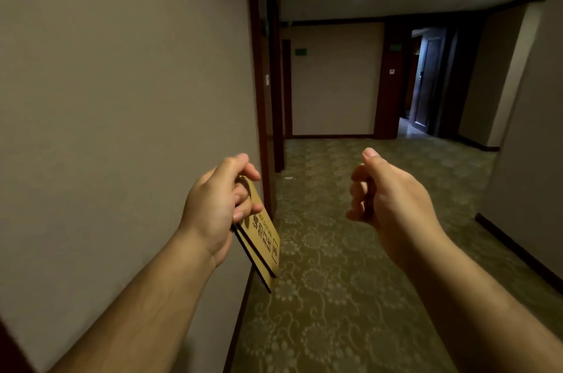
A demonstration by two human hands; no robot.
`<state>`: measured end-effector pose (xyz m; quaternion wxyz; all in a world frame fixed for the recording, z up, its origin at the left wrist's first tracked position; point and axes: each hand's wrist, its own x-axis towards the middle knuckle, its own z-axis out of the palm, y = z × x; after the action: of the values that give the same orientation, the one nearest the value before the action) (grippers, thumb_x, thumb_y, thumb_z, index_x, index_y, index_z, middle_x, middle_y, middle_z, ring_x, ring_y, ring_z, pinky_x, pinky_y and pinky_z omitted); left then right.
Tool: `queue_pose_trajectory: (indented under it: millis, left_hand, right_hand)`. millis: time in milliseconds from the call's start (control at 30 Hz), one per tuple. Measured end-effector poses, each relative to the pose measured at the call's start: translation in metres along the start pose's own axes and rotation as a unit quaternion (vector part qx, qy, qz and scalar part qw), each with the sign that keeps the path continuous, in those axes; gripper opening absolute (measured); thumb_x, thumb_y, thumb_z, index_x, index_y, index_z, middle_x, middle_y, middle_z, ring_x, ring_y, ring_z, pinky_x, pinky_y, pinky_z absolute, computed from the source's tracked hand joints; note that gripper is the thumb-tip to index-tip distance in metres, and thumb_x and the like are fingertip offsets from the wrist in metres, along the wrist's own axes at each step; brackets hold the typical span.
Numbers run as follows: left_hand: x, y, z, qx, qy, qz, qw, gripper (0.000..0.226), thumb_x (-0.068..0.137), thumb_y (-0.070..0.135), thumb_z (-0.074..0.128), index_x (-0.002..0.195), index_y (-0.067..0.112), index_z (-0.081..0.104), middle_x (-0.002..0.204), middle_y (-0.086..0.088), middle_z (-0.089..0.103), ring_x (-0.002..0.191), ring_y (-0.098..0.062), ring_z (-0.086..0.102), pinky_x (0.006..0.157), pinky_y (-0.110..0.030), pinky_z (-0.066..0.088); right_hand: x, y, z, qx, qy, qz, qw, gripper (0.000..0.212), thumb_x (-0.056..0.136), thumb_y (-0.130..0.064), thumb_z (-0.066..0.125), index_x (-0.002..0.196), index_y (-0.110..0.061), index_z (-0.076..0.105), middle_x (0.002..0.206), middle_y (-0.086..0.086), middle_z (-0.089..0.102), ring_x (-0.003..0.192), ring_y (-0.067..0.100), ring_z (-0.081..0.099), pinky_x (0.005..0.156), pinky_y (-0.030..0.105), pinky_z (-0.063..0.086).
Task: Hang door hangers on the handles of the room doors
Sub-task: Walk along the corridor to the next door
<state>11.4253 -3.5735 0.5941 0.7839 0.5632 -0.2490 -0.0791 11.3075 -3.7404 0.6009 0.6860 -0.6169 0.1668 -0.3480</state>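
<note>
My left hand (217, 206) grips a small stack of tan door hangers (264, 243) with dark printed characters, fingers hooked through the hole at their top. The hangers tilt down toward the floor beside the left wall. My right hand (387, 194) floats in front of me over the carpet, fingers loosely curled with the thumb up; nothing shows in it. A dark wooden door frame (259, 83) stands just ahead on the left; its door and handle are hidden by the angle.
A beige wall (122, 98) runs close along my left. Green patterned carpet (350, 281) covers the corridor ahead. An open dark doorway (426, 80) lies at the far right, and another wall (530, 159) closes the right side.
</note>
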Motion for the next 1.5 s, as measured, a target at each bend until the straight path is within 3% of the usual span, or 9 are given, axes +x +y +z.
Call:
queue_pose_trajectory:
  millis: [233, 367, 533, 1033, 1500]
  left_hand:
    - [0.1, -0.052, 0.029, 0.014, 0.007, -0.01, 1.0, 0.031, 0.097, 0.034, 0.048, 0.075, 0.015, 0.059, 0.051, 0.004, 0.025, 0.04, -0.012, 0.025, 0.07, -0.036, 0.046]
    - [0.157, -0.081, 0.029, 0.01, 0.005, -0.011, 1.0, 0.028, 0.084, 0.041, 0.052, 0.073, 0.017, 0.061, 0.051, 0.005, 0.026, 0.041, -0.012, 0.026, 0.07, -0.036, 0.047]
    - [0.243, -0.117, 0.02, 0.011, 0.0, -0.024, 1.0, 0.032, 0.098, 0.031, 0.045, 0.075, 0.013, 0.059, 0.048, 0.004, 0.026, 0.037, -0.011, 0.027, 0.068, -0.037, 0.048]
    - [0.514, -0.202, 0.007, -0.016, -0.032, -0.06, 0.998, 0.031, 0.097, 0.032, 0.046, 0.075, 0.016, 0.06, 0.052, 0.005, 0.032, 0.04, -0.011, 0.03, 0.07, -0.037, 0.049]
    - [0.74, -0.296, 0.052, 0.035, -0.006, -0.091, 0.995, 0.03, 0.099, 0.028, 0.044, 0.077, 0.014, 0.057, 0.05, 0.005, 0.032, 0.037, -0.011, 0.025, 0.066, -0.032, 0.043]
  right_hand:
    - [0.119, 0.027, 0.005, -0.01, -0.013, 0.002, 1.0, 0.039, 0.096, -0.047, 0.049, 0.076, -0.016, 0.06, 0.06, -0.003, 0.05, 0.056, 0.013, 0.047, 0.063, 0.036, 0.049]
    - [0.178, 0.045, 0.011, -0.006, -0.005, 0.008, 1.0, 0.038, 0.097, -0.046, 0.049, 0.077, -0.015, 0.059, 0.063, -0.001, 0.048, 0.057, 0.015, 0.045, 0.058, 0.033, 0.047]
    - [0.259, 0.077, 0.038, -0.034, -0.006, 0.0, 0.999, 0.04, 0.097, -0.048, 0.048, 0.076, -0.015, 0.06, 0.062, -0.001, 0.05, 0.057, 0.013, 0.048, 0.063, 0.036, 0.05]
    - [0.501, 0.143, 0.108, -0.07, 0.043, 0.003, 0.997, 0.043, 0.097, -0.049, 0.046, 0.075, -0.014, 0.06, 0.062, 0.001, 0.049, 0.055, 0.013, 0.047, 0.064, 0.037, 0.05]
    - [0.755, 0.211, 0.101, -0.043, 0.015, 0.011, 0.999, 0.043, 0.097, -0.048, 0.046, 0.075, -0.014, 0.061, 0.065, 0.003, 0.051, 0.06, 0.017, 0.049, 0.061, 0.034, 0.049]
